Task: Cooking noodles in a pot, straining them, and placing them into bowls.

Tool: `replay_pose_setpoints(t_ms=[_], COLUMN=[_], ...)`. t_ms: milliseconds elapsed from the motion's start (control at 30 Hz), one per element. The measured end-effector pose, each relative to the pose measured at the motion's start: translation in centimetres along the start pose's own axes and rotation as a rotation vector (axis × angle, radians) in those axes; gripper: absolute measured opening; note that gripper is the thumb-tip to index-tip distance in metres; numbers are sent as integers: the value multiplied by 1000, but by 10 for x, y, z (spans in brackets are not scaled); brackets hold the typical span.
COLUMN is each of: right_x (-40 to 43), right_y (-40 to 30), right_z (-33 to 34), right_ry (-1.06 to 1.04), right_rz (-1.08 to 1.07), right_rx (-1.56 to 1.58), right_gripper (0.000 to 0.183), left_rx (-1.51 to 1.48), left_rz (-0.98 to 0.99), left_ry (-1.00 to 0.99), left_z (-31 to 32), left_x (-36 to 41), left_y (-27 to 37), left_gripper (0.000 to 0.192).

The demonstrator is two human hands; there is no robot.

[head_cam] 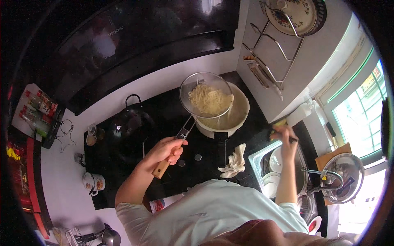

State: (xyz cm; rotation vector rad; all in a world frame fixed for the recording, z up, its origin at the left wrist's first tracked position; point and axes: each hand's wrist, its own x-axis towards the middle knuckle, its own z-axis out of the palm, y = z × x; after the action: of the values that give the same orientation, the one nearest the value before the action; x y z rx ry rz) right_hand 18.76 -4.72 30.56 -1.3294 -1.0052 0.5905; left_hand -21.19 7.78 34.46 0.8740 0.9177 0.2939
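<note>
My left hand (168, 151) grips the wooden handle (162, 169) of a round wire-mesh strainer (187, 92). A heap of pale noodles (209, 100) lies in the strainer, which is held over the left part of a light-coloured pot (246, 107). Cloudy liquid shows in the pot, and its black handle (220, 150) points towards me. Out to the right, my right hand (286, 138) is above the counter by the sink's far corner. It is closed around a dark, narrow utensil (294, 140), blurred and partly hidden. Close beyond the fingers is a yellow-green item (280, 123), too blurred to name.
A black wok (129, 132) stands at left on the dark cooktop. A crumpled white cloth (235, 163) lies beside the pot handle. Dishes (271, 186) sit in the sink (257, 169), near a faucet (332, 175) and a metal lid (354, 166). A range hood (147, 40) hangs ahead.
</note>
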Motion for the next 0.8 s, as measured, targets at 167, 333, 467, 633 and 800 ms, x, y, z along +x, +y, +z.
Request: replay_pose_setpoints(t_ms=[167,333,467,633,800], right_x=[-38,-29,30,63,80], right_y=[29,52,94,102,120], right_z=[40,87,96,92,75], right_ry=[8,17,107,324,533], right_rz=[-133,-317,-265,47,251], right_rx=[233,-170,-169,313,816], right_gripper=[38,22,21,27,31], left_rx=[0,25,31,-2,22], left_rz=[38,68,62,31,42], left_ry=[24,40,42,35,-8], left_z=[11,16,18,14,8], left_x=[-11,-15,-20,-23,-23], left_y=[14,20,16,4,-4], left_gripper=[24,25,28,27,26])
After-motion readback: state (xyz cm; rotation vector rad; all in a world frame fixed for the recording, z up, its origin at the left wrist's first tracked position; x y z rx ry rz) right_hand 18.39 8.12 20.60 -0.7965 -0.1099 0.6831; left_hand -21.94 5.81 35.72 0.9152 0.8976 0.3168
